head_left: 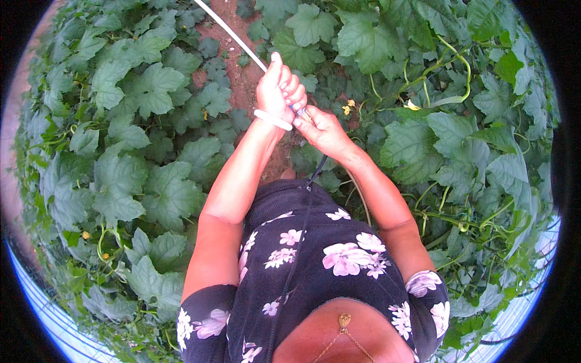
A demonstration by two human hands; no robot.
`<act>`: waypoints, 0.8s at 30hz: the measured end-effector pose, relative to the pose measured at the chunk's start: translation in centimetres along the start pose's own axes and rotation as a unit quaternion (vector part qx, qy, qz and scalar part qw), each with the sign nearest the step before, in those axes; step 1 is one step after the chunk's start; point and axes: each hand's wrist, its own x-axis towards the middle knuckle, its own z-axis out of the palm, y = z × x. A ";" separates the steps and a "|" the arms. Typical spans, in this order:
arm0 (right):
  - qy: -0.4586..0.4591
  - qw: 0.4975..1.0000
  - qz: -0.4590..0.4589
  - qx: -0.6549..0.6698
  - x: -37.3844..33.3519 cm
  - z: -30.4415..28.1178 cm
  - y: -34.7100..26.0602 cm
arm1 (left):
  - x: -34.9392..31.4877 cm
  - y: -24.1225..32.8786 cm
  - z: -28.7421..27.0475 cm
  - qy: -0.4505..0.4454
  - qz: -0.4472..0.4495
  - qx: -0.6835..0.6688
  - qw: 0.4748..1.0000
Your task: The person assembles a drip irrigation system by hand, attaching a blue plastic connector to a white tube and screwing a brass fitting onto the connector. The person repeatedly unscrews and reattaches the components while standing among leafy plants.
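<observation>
Rod [233,33], thin, white, straight, gripped by left hand [277,91] and right hand [324,130].

1. Left forearm: bare, extended forward from the lower edge, wrist nearly straight.
2. Left hand [277,91]: fingers curled into a closed fist, thumb pointing forward.
3. Right forearm: bare, angled inward toward the left.
4. Right hand [324,130]: fingers closed, just behind the left hand, touching it.

Smooth pale rod [233,33]; matt veined leaves [151,88]
</observation>
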 end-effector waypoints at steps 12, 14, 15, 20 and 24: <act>0.123 0.967 -0.133 -0.177 5.8 -2.9 2.9 | 6.9 -0.8 -3.0 0.001 0.046 0.054 0.998; -0.134 0.956 0.151 0.214 4.6 -6.0 -2.2 | 3.0 1.4 -3.7 -0.152 0.004 0.120 0.981; -0.172 0.924 0.151 0.308 3.9 -6.6 -3.0 | 1.7 1.4 -3.1 -0.165 0.016 0.134 0.977; -0.225 0.869 0.158 0.412 3.2 -6.2 -3.7 | 1.1 1.0 -2.8 -0.207 0.060 0.128 0.968; -0.324 0.792 0.125 0.502 3.8 -5.5 -2.3 | 0.2 1.2 -2.0 -0.210 0.060 0.085 0.972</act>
